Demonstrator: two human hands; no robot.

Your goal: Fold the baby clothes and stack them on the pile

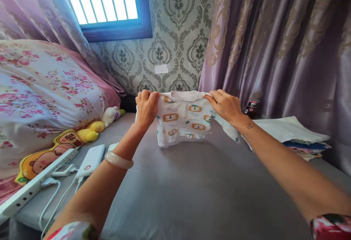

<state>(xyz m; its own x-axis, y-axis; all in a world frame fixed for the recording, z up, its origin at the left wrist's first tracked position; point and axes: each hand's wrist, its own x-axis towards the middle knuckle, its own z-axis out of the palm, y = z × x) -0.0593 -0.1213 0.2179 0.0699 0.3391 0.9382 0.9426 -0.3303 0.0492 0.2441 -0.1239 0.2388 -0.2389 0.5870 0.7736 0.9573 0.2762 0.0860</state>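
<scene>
A small white baby shirt with orange lion faces and green leaf prints hangs spread out above the grey bed sheet. My left hand pinches it at the left shoulder, and my right hand grips the opposite shoulder. Between my hands the round neckline faces up. One sleeve dangles below my right wrist; the other is mostly hidden behind my left hand. The lower hem hangs just above or against the sheet; I cannot tell which.
A stack of folded clothes lies at the right, with a dark bottle behind it. On the left are a power strip, a white power bank with cables, plush toys and a floral quilt. A patterned wall stands behind.
</scene>
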